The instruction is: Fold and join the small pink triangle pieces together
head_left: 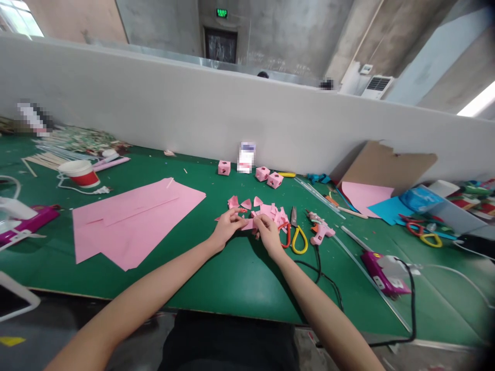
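Between the fingertips of my left hand [228, 226] and my right hand [267, 230] is a small piece of pink paper [248, 224]. Both hands pinch it, one at each side, low over the green table. Just beyond them lies a loose heap of pink paper pieces [275, 210]. Next to my right hand rest scissors [299, 240] with yellow and red handles. A pink glue gun [320, 230] lies further right, its black cord running toward the table's front edge. Farther back stand pink paper cubes with dark holes, one [224, 168] on the left and two [275, 180] on the right.
Large pink paper sheets [135, 221] spread over the left side, with a paper cup [81, 174] and thin sticks behind. At the right are a purple power strip [381, 273], clear glue sticks, cardboard [382, 167] and blue paper [390, 207]. A grey partition [174, 113] borders the back.
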`<state>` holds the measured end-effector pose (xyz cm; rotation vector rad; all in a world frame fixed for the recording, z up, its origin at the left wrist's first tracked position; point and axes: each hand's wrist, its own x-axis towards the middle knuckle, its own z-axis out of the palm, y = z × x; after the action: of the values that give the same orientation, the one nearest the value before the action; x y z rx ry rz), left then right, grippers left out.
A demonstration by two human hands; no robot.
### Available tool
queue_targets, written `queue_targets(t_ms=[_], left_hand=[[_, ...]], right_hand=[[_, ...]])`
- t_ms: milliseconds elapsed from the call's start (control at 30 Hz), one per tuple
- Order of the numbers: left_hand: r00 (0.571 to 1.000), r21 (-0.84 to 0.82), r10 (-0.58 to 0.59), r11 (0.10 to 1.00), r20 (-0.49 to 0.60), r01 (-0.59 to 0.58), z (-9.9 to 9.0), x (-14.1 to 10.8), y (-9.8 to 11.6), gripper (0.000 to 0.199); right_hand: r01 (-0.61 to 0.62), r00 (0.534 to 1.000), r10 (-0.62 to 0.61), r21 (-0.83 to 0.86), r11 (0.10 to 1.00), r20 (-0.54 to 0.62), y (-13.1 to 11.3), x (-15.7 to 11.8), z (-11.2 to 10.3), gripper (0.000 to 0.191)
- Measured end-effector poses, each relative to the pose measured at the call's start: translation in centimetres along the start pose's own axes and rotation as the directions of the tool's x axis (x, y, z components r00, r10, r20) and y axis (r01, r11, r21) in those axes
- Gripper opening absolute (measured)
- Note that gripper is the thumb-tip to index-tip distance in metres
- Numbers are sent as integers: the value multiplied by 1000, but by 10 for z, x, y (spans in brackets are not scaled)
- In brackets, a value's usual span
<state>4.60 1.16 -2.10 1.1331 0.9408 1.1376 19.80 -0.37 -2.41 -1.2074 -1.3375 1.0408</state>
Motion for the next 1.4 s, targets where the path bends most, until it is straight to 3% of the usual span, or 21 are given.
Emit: queue_targets(t_ms=[167,400,733,900,1133,1267,1400], left_hand=[[1000,-23,-13,1000,18,14,-2,2,-2,44],[1000,-22,-21,1000,-3,21,-4,2,-1,47],[997,-51,-9,999,-82,4,-3,3,-3,42],[995,-34,-3,999,-103,0,-4,5,-5,43],[986,-48,11,999,-166,-19,-4,5,-6,38],[992,-62,12,998,-130,-21,-3,4,-2,38],[999,-98,-10,995,-52,5,0,3,1,43]], right_hand=[[-54,998,54,-1,999,-20,4,3,-1,33],[-17,1000,17,-60,998,2,10,4,-3,35],[-48,999,47,-50,998,-19,14,6,-3,34],[35,999,-35,-29,999,1,13,4,-2,35],[175,984,-174,-294,940,31,9,-2,1,37],[158,987,-160,-300,941,17,10,-1,2,36],[75,997,-75,-179,981,12,11,0,2,40]])
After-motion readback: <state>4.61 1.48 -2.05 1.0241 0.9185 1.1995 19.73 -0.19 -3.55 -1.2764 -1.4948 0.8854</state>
